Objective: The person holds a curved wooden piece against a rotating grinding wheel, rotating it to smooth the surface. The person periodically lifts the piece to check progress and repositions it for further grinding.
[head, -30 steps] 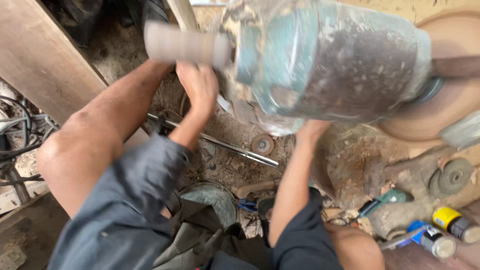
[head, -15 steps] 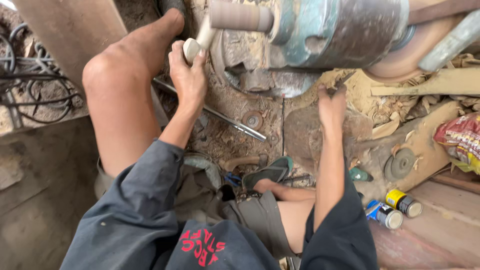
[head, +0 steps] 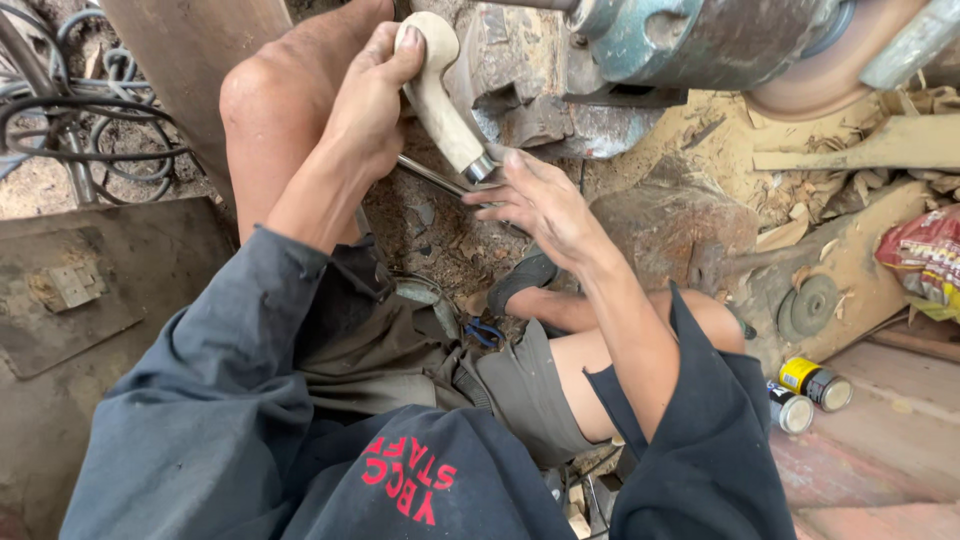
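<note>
A weathered teal-painted metal motor housing [head: 700,40] hangs over a sawdust-strewn workshop floor [head: 450,240]. A tan sanding disc [head: 820,70] sits at the housing's right end, above pale wood offcuts [head: 880,150]. Black coiled cables [head: 70,110] lie at far left beside a rusty flat metal plate [head: 70,290]. At lower right, two small cans, one yellow-labelled [head: 815,380] and one dark [head: 790,408], lie side by side near a red printed plastic bag [head: 925,255].
</note>
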